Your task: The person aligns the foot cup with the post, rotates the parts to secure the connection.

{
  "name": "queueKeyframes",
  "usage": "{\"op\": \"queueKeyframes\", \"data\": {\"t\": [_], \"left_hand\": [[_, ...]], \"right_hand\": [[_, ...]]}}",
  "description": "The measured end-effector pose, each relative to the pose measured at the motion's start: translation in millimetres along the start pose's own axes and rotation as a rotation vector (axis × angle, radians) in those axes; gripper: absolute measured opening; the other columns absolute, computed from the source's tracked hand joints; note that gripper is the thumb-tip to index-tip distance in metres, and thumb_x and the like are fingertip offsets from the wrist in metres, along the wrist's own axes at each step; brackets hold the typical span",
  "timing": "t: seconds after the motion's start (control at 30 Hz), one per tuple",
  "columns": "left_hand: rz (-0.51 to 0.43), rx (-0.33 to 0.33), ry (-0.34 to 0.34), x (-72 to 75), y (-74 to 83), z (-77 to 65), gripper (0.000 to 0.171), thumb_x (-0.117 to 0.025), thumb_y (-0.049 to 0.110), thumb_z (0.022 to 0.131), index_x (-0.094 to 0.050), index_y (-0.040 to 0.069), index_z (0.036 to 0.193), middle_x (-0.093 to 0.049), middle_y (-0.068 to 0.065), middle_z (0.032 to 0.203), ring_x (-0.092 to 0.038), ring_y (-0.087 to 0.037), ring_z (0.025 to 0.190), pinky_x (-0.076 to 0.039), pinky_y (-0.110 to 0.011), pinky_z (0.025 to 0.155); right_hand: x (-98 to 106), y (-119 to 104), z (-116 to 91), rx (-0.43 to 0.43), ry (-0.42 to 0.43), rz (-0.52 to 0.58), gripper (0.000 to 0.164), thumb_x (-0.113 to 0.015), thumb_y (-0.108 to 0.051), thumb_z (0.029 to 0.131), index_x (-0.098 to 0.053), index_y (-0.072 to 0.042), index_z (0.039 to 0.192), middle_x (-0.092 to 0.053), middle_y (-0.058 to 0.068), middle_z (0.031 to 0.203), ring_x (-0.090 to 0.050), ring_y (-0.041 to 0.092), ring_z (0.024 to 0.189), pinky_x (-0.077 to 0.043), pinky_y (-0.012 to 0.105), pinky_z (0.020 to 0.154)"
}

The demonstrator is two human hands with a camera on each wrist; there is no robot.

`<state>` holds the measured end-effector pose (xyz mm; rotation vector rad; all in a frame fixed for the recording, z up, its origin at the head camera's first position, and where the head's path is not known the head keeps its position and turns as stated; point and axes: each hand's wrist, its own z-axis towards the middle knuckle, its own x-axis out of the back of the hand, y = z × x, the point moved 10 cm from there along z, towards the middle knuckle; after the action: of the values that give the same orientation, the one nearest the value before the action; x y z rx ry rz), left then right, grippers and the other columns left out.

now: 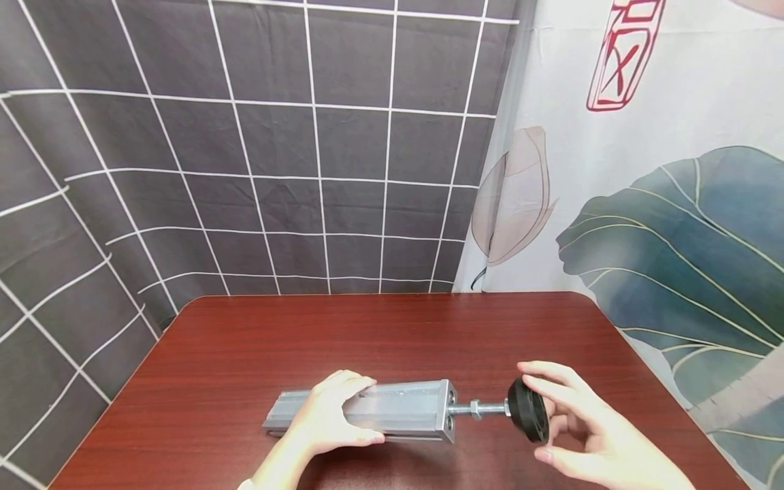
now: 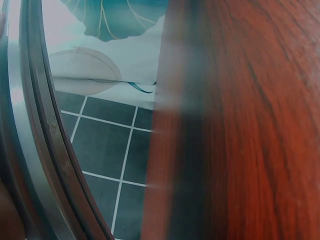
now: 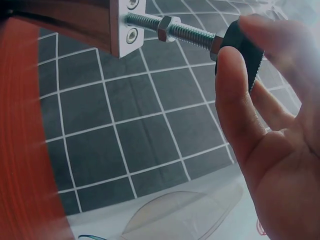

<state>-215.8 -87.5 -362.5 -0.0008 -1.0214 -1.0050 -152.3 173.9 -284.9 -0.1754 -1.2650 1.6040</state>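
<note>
A silver aluminum profile lies lengthwise across the front of the table, slightly raised at its right end. My left hand grips it near the middle, thumb on the near side and fingers over the far side. From the bolted end plate a threaded rod sticks out to the right, carrying a hex nut. At its tip is a black round leveling foot, tilted on edge. My right hand pinches the foot's rim between thumb and fingers. In the left wrist view the profile fills the left edge.
The red-brown wooden table has rounded back corners. Behind it hangs a dark grey curtain with white grid lines. A white curtain with leaf prints hangs on the right.
</note>
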Motion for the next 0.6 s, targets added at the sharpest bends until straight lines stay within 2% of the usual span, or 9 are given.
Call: {"op": "queueKeyframes", "data": {"t": [0.2,0.4,0.6], "left_hand": [[0.006,-0.005,-0.003,-1.1,-0.2,-0.1,0.063,-0.082,0.052,0.058,-0.067,0.019,0.110,-0.061,0.012,0.098,-0.056,-0.007,0.090,-0.047,-0.027,0.077],[0.016,-0.001,0.001,-2.3,-0.5,0.3,0.063,-0.082,0.053,0.058,-0.068,0.019,0.109,-0.061,0.012,0.097,-0.056,-0.007,0.090,-0.047,-0.027,0.077],[0.030,0.014,-0.002,-3.2,-0.2,1.1,0.064,-0.082,0.053,0.058,-0.068,0.018,0.109,-0.061,0.011,0.098,-0.056,-0.007,0.090,-0.047,-0.028,0.078]], "right_hand": [[4.0,0.5,-1.2,-0.053,0.060,-0.094,0.073,-0.070,0.014,0.073,-0.039,0.001,0.138,-0.033,0.001,0.133,-0.059,0.013,0.070,-0.051,0.025,0.054],[12.9,5.1,-3.7,-0.086,0.186,-0.170,0.079,-0.077,0.011,0.067,-0.042,-0.002,0.136,-0.039,-0.005,0.121,-0.053,0.009,0.054,-0.044,0.021,0.044],[19.9,10.4,-6.6,-0.113,0.332,-0.258,0.079,-0.081,0.010,0.059,-0.050,-0.007,0.130,-0.046,-0.006,0.102,-0.049,0.008,0.054,-0.037,0.023,0.040]]}}
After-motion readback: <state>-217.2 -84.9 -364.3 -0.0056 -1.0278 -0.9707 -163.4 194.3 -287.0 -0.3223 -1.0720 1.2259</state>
